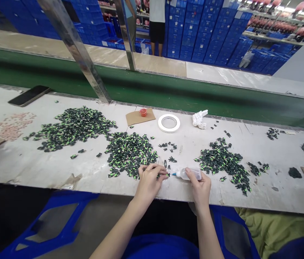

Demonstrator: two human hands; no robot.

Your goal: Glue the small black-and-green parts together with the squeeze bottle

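My right hand (200,187) is closed round a small clear squeeze bottle (193,174), held on its side with its blue needle tip (175,174) pointing left. At that tip is a small black-and-green part (167,175), pinched between the fingertips of my left hand (151,177). Whether tip and part touch, I cannot tell. Beside my left hand lies a heap of black-and-green parts (130,153). Several loose black pieces (172,159) are scattered just beyond the bottle tip. A second heap of such parts (223,160) spreads to the right of my right hand.
Behind the heaps are a white tape roll (162,126), a red cup (143,112) on cardboard (130,119) and crumpled tissue (199,119). Far left are a phone (29,96), pink bits (13,126) and another heap (73,126). A metal post (78,54) rises at the table's back edge.
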